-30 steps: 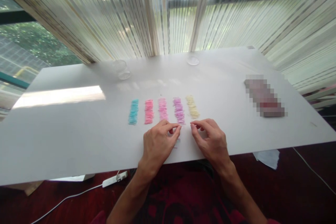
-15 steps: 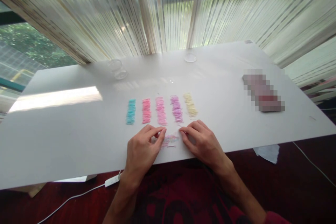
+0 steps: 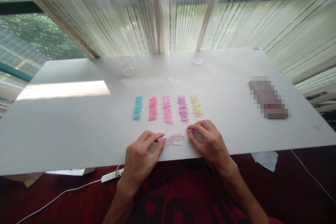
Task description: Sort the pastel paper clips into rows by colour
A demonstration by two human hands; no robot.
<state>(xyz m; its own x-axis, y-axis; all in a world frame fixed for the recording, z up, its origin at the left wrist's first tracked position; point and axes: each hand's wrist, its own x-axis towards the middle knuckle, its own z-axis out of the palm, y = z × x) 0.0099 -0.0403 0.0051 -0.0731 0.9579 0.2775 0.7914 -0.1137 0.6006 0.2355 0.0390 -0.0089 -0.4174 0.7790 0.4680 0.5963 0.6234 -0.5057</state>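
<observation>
My left hand (image 3: 143, 152) is at the left side of a small mixed pile of thin pink, lilac and blue pieces (image 3: 174, 138). Its thumb and index finger are slightly apart, with nothing visible between them. My right hand (image 3: 207, 140) has thumb and index finger pinched together just below the purple row. Whatever they hold, if anything, is too small to make out. Beyond the hands, similar thin pieces lie stacked in rows: blue (image 3: 137, 108), coral pink (image 3: 153, 108), light pink (image 3: 167, 110), purple (image 3: 183, 109) and pale yellow (image 3: 196, 105).
The white table (image 3: 78, 129) stands against a striped curtain (image 3: 189, 14). Clear round containers (image 3: 127, 66) and a clear round lid or dish (image 3: 197, 60) lie toward the back. A pixelated flat object (image 3: 269, 98) rests at right. Below the front edge is a white power strip (image 3: 111, 175).
The view has shifted slightly. My left thumb and index finger have parted a little near the pile. My right hand has drawn away from the pile, staying near the purple row's lower end.
</observation>
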